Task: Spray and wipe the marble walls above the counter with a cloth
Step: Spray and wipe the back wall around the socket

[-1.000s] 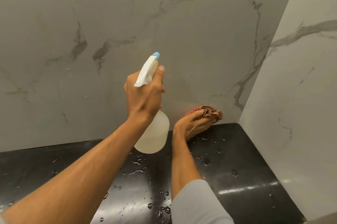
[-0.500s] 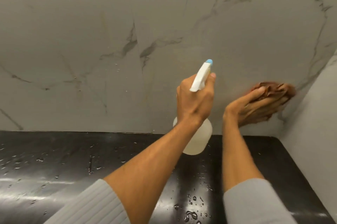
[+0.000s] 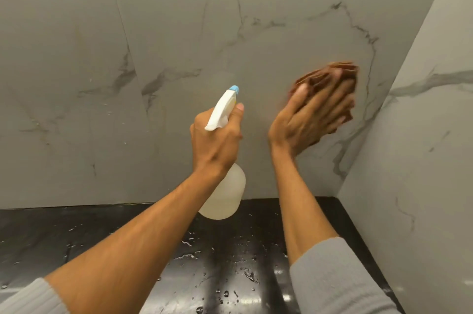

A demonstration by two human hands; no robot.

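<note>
Here the left hand (image 3: 216, 138) is clenched round the spray bottle (image 3: 223, 192), nozzle facing the back marble wall (image 3: 179, 32). Just right of it, the right hand (image 3: 311, 114) presses the brown cloth (image 3: 330, 73) flat there; best wipe in overlapping strokes toward the corner.

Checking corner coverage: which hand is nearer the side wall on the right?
Right. The right hand presses the brown cloth on the back wall, not far from the side wall. The left hand holds the spray bottle farther away.
</note>
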